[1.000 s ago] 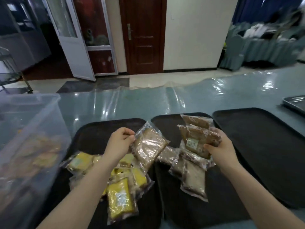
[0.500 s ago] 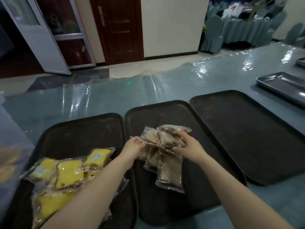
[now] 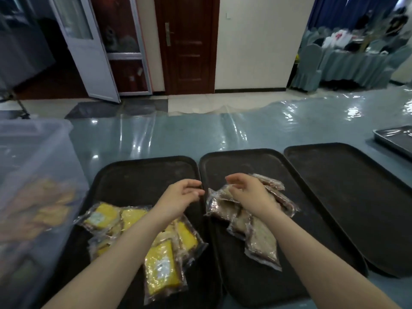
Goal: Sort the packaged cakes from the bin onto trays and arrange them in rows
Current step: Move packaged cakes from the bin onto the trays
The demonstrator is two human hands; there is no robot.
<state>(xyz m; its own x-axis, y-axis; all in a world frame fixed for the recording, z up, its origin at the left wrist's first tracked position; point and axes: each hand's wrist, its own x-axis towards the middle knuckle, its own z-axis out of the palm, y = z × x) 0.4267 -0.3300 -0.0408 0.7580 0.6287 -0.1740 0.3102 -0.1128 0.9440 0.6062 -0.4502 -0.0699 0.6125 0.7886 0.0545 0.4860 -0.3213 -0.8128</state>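
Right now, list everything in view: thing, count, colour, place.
dark trays: three, black-brown, side by side on the table
yellow cakes: loose pile, count unclear, left tray
brown cakes: loose pile, count unclear, middle tray
bin: one, clear plastic, far left
metal tray: one, grey, far right
table cover: clear film over blue
left hand: empty, above left tray
right hand: empty, over brown cakes

Brown door (image 3: 186,44) behind; draped chairs (image 3: 312,63) far right.

White labels on the yellow cake packets (image 3: 161,267) are too blurred to read.
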